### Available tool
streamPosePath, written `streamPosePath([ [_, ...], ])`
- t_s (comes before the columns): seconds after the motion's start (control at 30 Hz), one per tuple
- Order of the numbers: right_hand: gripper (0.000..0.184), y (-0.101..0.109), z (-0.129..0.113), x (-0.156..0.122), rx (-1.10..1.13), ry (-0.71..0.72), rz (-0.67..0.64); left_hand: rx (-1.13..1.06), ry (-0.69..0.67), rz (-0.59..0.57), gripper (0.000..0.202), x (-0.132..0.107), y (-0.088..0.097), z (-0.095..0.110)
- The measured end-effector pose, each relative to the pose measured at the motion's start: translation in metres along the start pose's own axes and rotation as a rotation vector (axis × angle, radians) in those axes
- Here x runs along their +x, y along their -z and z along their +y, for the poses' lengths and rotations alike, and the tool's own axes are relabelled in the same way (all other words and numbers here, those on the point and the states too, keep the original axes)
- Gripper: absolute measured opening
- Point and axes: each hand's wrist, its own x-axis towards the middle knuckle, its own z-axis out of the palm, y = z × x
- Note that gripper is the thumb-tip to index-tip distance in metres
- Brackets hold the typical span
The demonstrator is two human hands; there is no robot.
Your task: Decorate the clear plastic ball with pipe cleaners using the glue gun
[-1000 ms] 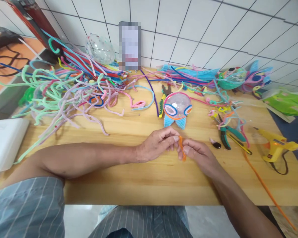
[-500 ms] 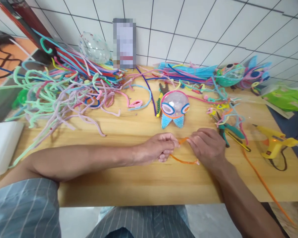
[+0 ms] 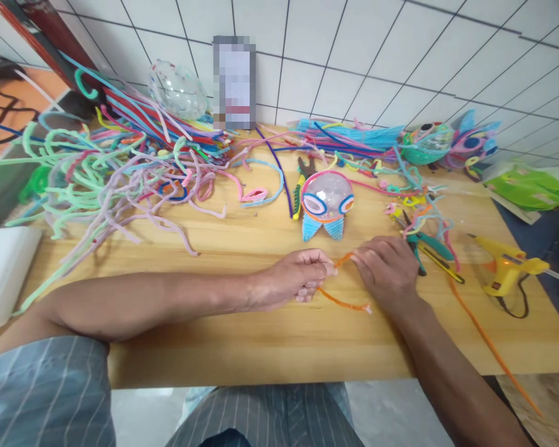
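My left hand [image 3: 294, 278] and my right hand [image 3: 387, 268] rest near the front middle of the wooden table [image 3: 270, 347], both pinching a short orange pipe cleaner [image 3: 342, 302]. Its bent part runs between my fingertips, and a loose end trails on the wood below my right hand. Just behind my hands stands a clear ball figure [image 3: 327, 203] with pipe-cleaner eyes and blue fuzzy feet.
A big tangle of coloured pipe cleaners [image 3: 116, 167] covers the table's left and back. Green-handled pliers [image 3: 426, 245] and a yellow glue gun [image 3: 507, 268] lie to the right, with a long orange pipe cleaner [image 3: 489, 344]. Finished figures [image 3: 447, 144] sit at back right. A white box [image 3: 4, 273] is at left.
The orange pipe cleaner went from a folded loop held upright to being drawn out sideways between my hands. My right hand rolled palm-down and moved right. The view shifted slightly.
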Motion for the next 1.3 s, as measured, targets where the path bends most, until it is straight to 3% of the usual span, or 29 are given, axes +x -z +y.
streamPosePath([
  [0.07,0.006,-0.001,0.001,-0.006,0.085,-0.195,-0.011,0.031,-0.023,0.027,0.036,0.002,0.001,-0.003],
  [0.17,0.026,-0.001,0.0,-0.012,0.294,-0.635,0.02,0.104,-0.074,0.063,0.037,0.005,0.004,-0.007],
  [0.23,0.031,0.0,-0.002,-0.011,0.512,-0.849,-0.069,0.154,-0.126,0.081,0.039,0.007,0.006,-0.009],
  [0.3,0.04,0.0,-0.007,-0.004,0.748,-0.933,-0.223,0.21,-0.175,0.084,0.042,0.008,0.008,-0.011],
  [0.4,0.051,0.001,-0.015,0.008,0.963,-0.99,-0.344,0.307,-0.233,0.056,0.041,0.008,0.01,-0.012],
  [0.5,0.049,-0.001,-0.02,0.013,1.012,-1.025,-0.335,0.38,-0.279,0.015,0.036,0.008,0.011,-0.013],
  [0.77,0.025,-0.006,-0.026,0.001,1.09,-0.95,-0.063,0.44,-0.251,-0.047,0.026,0.005,0.008,-0.007],
  [0.93,0.026,-0.005,-0.04,0.01,1.199,-0.936,0.085,0.391,-0.234,-0.126,0.032,0.001,0.001,-0.011],
  [1.2,0.047,0.003,-0.041,0.015,1.37,-1.012,-0.249,0.399,-0.218,-0.068,0.038,-0.01,-0.002,-0.023],
  [1.3,0.047,0.012,-0.034,0.017,1.254,-0.96,-0.45,0.478,-0.296,0.04,0.037,-0.01,0.001,-0.017],
])
